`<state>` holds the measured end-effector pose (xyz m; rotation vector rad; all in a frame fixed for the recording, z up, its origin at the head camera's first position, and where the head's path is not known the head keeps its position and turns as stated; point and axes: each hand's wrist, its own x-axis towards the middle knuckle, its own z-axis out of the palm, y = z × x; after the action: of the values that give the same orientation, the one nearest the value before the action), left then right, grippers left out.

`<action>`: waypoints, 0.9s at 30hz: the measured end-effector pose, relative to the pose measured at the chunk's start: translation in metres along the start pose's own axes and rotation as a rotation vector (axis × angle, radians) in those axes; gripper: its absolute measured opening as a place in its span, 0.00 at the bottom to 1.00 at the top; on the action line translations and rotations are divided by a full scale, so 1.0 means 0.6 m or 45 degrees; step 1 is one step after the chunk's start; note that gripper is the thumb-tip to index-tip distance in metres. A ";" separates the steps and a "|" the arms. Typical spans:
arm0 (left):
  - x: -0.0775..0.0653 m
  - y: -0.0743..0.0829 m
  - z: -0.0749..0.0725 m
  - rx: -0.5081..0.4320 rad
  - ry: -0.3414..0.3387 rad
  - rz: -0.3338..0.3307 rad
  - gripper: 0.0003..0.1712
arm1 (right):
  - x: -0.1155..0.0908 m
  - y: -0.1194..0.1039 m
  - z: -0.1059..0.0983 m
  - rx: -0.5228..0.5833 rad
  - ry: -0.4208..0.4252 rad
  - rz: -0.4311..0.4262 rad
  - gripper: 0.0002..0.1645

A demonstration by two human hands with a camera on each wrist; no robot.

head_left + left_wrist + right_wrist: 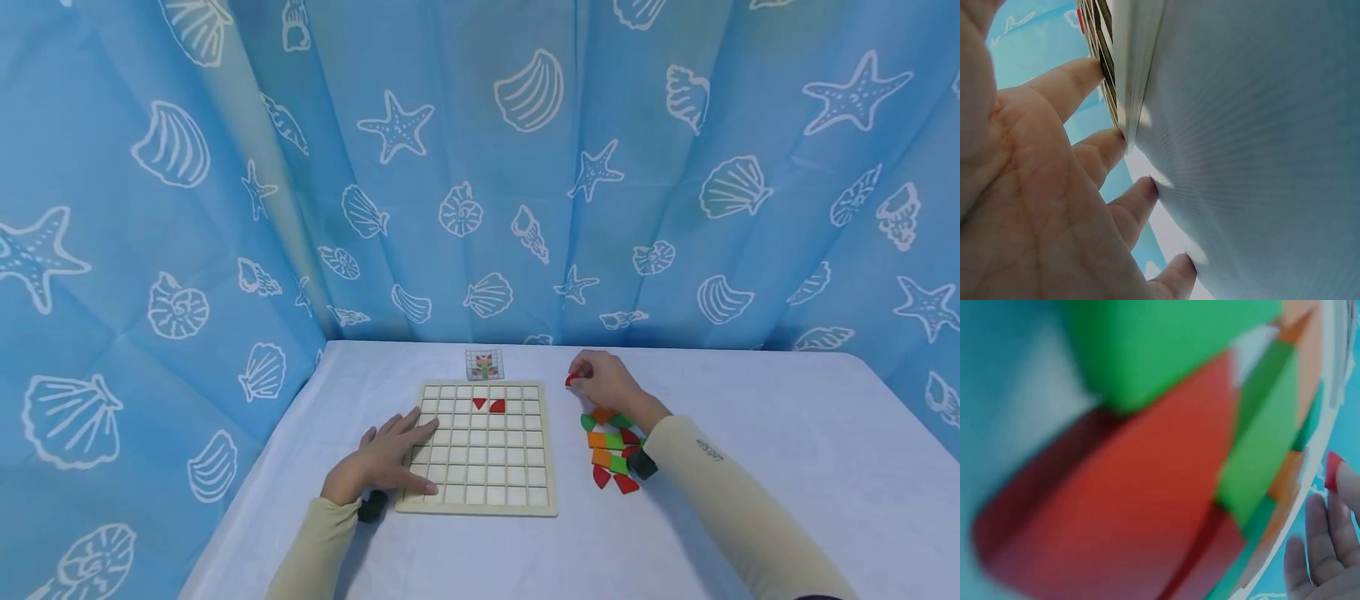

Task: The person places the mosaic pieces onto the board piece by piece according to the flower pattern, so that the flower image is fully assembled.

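Note:
A cream grid board lies on the white table, with a red triangle and a red quarter-circle piece in its upper cells. My left hand rests with spread fingers on the board's left side; in the left wrist view some fingertips touch its edge while others reach the cloth. To the right of the board, my right hand pinches a small red piece between thumb and fingers. The same red piece shows at the fingertips in the right wrist view.
Below my right hand lies a loose group of red, green and orange pieces. A small pattern card with a coloured picture on a grid sits just behind the board. A blue shell-print curtain hangs along the back and left.

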<state>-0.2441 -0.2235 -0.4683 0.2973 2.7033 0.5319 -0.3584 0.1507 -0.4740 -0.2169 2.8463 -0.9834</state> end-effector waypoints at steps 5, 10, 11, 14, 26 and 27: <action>0.000 0.000 0.000 0.006 -0.007 0.009 0.60 | 0.005 -0.003 -0.002 0.122 0.101 0.001 0.17; 0.001 -0.002 0.000 0.003 -0.009 0.012 0.60 | 0.005 -0.012 0.002 0.228 0.055 0.013 0.14; 0.002 -0.002 0.000 0.004 -0.009 0.010 0.60 | 0.005 -0.015 0.004 0.249 0.044 0.026 0.14; 0.002 -0.004 0.002 0.003 -0.010 0.004 0.60 | 0.004 -0.024 0.011 0.322 0.000 0.055 0.17; 0.005 -0.008 0.005 0.004 0.015 0.010 0.60 | 0.011 -0.042 0.033 0.363 -0.091 -0.012 0.15; 0.005 -0.008 0.006 0.005 0.015 0.008 0.60 | 0.012 -0.042 0.035 0.349 -0.089 -0.023 0.15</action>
<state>-0.2463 -0.2257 -0.4740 0.3052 2.7161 0.5316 -0.3598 0.1172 -0.4750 -0.2438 2.6142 -1.3260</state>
